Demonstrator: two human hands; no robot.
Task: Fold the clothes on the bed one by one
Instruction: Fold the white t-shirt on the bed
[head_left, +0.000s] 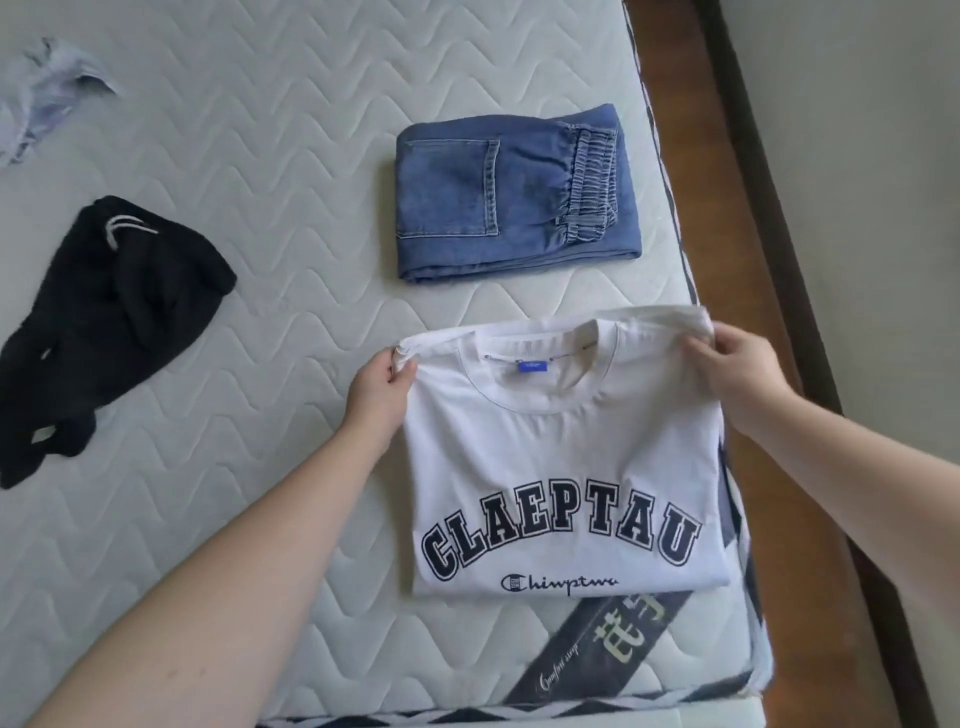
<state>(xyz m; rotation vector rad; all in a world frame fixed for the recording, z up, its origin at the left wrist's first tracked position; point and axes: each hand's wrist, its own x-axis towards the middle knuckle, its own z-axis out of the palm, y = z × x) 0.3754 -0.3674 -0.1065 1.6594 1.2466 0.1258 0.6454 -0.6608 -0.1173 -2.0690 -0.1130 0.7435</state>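
A white T-shirt (561, 457) with dark block letters lies folded into a rectangle, front up, near the mattress's right edge. My left hand (376, 392) pinches its left shoulder corner. My right hand (737, 371) pinches the right shoulder corner, which is lifted a little. Beyond the shirt sits a folded pair of blue jeans (514, 195). A crumpled black garment with a white drawstring (98, 322) lies at the left. A crumpled pale blue garment (41, 93) lies at the far left corner.
The quilted white mattress (249, 171) carries everything. Its right edge (675, 197) runs beside a brown wooden bed frame (753, 208). A dark label (602, 660) is sewn on the mattress corner below the shirt.
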